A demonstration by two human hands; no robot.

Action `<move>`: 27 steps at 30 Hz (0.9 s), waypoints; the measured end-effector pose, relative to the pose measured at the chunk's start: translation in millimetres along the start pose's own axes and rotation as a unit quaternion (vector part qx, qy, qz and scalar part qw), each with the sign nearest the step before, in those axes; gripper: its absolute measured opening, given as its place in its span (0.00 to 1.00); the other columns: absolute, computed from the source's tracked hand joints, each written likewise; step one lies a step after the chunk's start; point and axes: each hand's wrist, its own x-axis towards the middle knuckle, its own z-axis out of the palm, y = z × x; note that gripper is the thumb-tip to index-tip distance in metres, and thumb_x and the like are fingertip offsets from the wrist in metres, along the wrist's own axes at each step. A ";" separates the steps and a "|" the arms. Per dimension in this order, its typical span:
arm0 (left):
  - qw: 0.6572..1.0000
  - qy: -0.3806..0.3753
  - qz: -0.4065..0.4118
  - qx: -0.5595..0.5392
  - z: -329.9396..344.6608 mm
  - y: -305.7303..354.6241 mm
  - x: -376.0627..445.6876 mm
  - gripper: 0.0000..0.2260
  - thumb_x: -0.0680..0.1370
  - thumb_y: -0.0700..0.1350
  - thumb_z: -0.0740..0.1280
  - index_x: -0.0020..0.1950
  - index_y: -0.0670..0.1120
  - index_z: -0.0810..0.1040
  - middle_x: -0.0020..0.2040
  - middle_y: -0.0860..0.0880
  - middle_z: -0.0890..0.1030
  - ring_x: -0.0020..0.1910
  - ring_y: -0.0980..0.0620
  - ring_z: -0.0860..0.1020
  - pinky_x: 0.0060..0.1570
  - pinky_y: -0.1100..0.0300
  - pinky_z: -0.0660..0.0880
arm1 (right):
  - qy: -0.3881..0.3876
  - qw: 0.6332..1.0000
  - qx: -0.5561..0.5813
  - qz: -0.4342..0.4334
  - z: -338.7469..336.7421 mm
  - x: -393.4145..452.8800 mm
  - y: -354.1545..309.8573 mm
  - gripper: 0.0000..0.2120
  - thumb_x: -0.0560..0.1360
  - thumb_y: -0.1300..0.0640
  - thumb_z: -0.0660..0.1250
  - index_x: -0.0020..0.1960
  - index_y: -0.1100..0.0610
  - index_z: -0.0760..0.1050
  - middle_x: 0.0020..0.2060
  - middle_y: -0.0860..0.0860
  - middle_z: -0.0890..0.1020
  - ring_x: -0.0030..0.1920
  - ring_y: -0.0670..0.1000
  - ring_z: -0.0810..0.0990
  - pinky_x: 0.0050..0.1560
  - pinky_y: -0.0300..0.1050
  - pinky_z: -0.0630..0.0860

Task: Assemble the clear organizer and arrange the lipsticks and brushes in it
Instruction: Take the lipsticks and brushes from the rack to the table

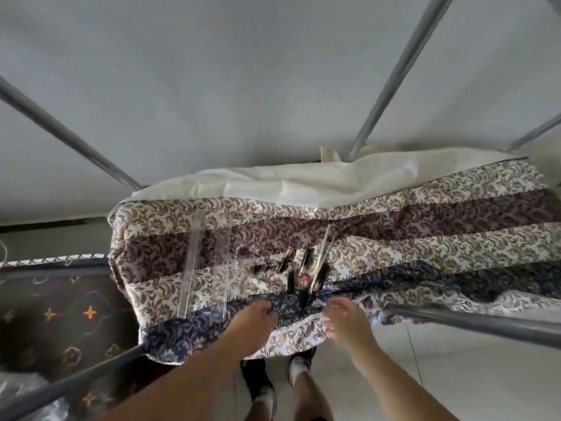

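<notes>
1. The clear plastic organizer panels are hard to read: only their bright edges and faint reflections show against the floral-patterned bed cover in brown, cream and blue stripes, so how many pieces there are, or whether any are joined, cannot be told.
2. The dark-cased lipsticks and the slim silver-handled brushes lie in a loose cluster on the cover, just right of the panels; they overlap and are blurred (an exact count is not possible).
3. The left hand rests on the blue stripe at the cover's near edge with its fingers curled down into the fabric; whether it pinches the cloth cannot be told.
4. The right hand lies beside it, just below the cluster, fingers bent onto the same fold; its grip is likewise unclear. Both forearms are cut off by the bottom edge.
5. A plain cream sheet lies bunched along the far side of the cover.
6. Grey metal bed-frame bars cross the view (bent by the wide lens); a dark mat with orange motifs shows at lower left.
7. Feet in dark shoes are partly hidden behind the arms.
</notes>
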 end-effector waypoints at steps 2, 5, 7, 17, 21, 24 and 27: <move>1.000 0.016 -0.002 -0.009 11.5 3.4 27.7 0.20 0.83 0.51 0.62 0.74 0.47 0.68 0.59 0.47 0.80 0.33 0.57 0.76 0.31 0.63 0.75 | 0.036 0.998 -0.037 -0.029 7.1 35.2 -3.4 0.11 0.79 0.57 0.66 0.61 0.56 0.77 0.43 0.52 0.84 0.35 0.50 0.79 0.34 0.42 0.74; 0.995 0.091 0.043 0.028 25.8 7.4 64.6 0.29 0.81 0.53 0.64 0.80 0.54 0.57 0.72 0.49 0.72 0.57 0.54 0.80 0.55 0.54 0.81 | 0.082 0.993 -0.059 -0.052 14.9 77.5 -5.8 0.20 0.79 0.52 0.69 0.66 0.60 0.73 0.49 0.50 0.82 0.37 0.45 0.79 0.34 0.37 0.72; 0.982 0.156 0.075 0.070 32.3 4.1 91.5 0.34 0.79 0.56 0.65 0.81 0.53 0.53 0.79 0.51 0.62 0.77 0.50 0.64 0.76 0.48 0.63 | 0.101 0.991 -0.065 -0.051 20.9 97.2 -1.4 0.21 0.78 0.47 0.71 0.64 0.58 0.73 0.45 0.49 0.81 0.34 0.46 0.78 0.32 0.37 0.72; 0.917 0.237 0.128 0.294 30.1 5.2 170.7 0.44 0.73 0.68 0.68 0.78 0.53 0.47 0.68 0.47 0.71 0.69 0.44 0.70 0.73 0.45 0.60 | 0.204 0.961 -0.186 -0.026 39.2 161.7 -12.4 0.19 0.75 0.40 0.69 0.40 0.57 0.74 0.30 0.50 0.78 0.27 0.52 0.76 0.27 0.42 0.68; 0.903 0.219 0.148 0.338 23.2 1.9 175.0 0.40 0.76 0.61 0.70 0.77 0.53 0.49 0.64 0.48 0.76 0.64 0.45 0.75 0.72 0.46 0.61 | 0.197 0.951 -0.232 -0.057 34.5 169.8 -8.7 0.14 0.74 0.47 0.69 0.37 0.55 0.69 0.27 0.48 0.72 0.24 0.49 0.69 0.25 0.40 0.63; 0.893 0.214 0.162 0.361 18.3 4.5 177.4 0.36 0.76 0.55 0.71 0.75 0.53 0.52 0.61 0.50 0.78 0.62 0.46 0.76 0.69 0.48 0.62 | 0.186 0.958 -0.210 -0.063 33.2 170.5 -5.6 0.12 0.73 0.49 0.67 0.36 0.51 0.67 0.26 0.46 0.71 0.23 0.47 0.68 0.25 0.40 0.62; 0.885 0.208 0.176 0.376 12.0 9.9 181.2 0.32 0.75 0.56 0.73 0.71 0.52 0.58 0.55 0.52 0.80 0.57 0.47 0.79 0.67 0.49 0.64 | 0.149 0.975 -0.145 -0.082 30.5 168.9 0.7 0.10 0.73 0.50 0.66 0.37 0.50 0.67 0.26 0.46 0.71 0.21 0.43 0.67 0.21 0.40 0.65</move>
